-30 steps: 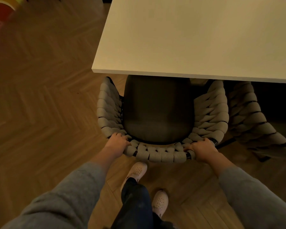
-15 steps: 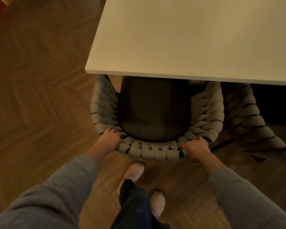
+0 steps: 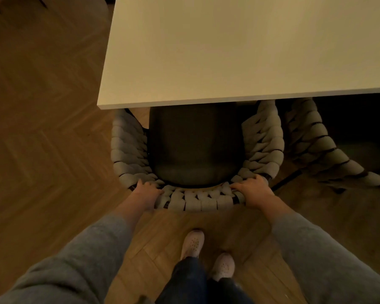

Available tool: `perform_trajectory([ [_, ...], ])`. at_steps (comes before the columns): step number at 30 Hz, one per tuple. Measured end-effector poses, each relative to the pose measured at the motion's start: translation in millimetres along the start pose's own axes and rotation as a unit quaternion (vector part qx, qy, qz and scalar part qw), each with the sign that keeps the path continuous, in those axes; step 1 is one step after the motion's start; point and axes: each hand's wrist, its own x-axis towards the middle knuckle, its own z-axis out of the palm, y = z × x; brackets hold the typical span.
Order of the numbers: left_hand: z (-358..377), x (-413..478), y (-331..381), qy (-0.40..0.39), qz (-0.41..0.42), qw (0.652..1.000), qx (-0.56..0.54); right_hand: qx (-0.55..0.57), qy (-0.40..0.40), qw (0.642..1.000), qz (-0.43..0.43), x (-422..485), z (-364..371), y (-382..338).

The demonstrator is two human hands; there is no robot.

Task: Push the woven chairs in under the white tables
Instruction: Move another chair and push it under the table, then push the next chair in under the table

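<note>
Both grips clasp the curved back rail of the grey rope-woven chair (image 3: 198,201) — left hand (image 3: 148,193) at one corner, right hand (image 3: 253,190) at the other, fingers curled over the top. Its dark seat cushion (image 3: 195,145) sits partly under the white rectangular counter (image 3: 228,51) — a second woven chair (image 3: 316,145) stands just beside it, to the right.

Both arms wear loose grey sleeves of soft, fleecy cloth, the left sleeve (image 3: 79,260) at seven o'clock and the right sleeve (image 3: 316,255) at four o'clock. Each ends partway up the forearm, leaving the left hand (image 3: 146,191) and right hand (image 3: 253,190) bare. At six o'clock, dark blue trousers (image 3: 184,284) hang over pale shoes (image 3: 192,243) with small holes punched across the toes.
</note>
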Motion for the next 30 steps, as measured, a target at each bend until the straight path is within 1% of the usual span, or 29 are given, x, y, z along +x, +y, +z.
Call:
perform_trajectory([
  [4, -31, 9, 36, -0.011, 0.077, 0.993, -0.093, 0.072, 0.051, 0.996, -0.028, -9, 12, 13],
  [7, -66, 17, 84, 0.022, 0.108, 0.978, -0.178, 0.095, 0.118, 0.988, -0.015, -27, 28, 37],
  [9, -94, 23, 119, 0.076, 0.113, 0.959, -0.249, 0.102, 0.154, 0.983, 0.005, -43, 39, 62],
  [11, -123, 28, 156, 0.161, 0.125, 0.935, -0.291, 0.112, 0.181, 0.977, 0.029, -61, 50, 94],
  [12, -138, 30, 176, 0.203, 0.131, 0.924, -0.296, 0.118, 0.191, 0.974, 0.041, -72, 57, 115],
  [14, -165, 35, 218, 0.276, 0.128, 0.913, -0.271, 0.129, 0.205, 0.969, 0.059, -94, 74, 159],
  [16, -187, 40, 261, 0.325, 0.108, 0.908, -0.240, 0.133, 0.211, 0.965, 0.077, -117, 92, 205],
  [17, -197, 43, 284, 0.336, 0.099, 0.907, -0.233, 0.135, 0.211, 0.964, 0.089, -130, 102, 230],
  [19, -216, 49, 335, 0.339, 0.096, 0.910, -0.217, 0.139, 0.201, 0.963, 0.116, -160, 126, 280],
  [24, -253, 62, 437, 0.308, 0.103, 0.928, -0.181, 0.149, 0.162, 0.962, 0.162, -222, 174, 387],
  [27, -275, 72, 473, 0.292, 0.110, 0.938, -0.149, 0.151, 0.148, 0.959, 0.187, -239, 189, 444],
  [30, -303, 87, 494, 0.259, 0.103, 0.954, -0.111, 0.114, 0.083, 0.967, 0.211, -236, 194, 494],
])
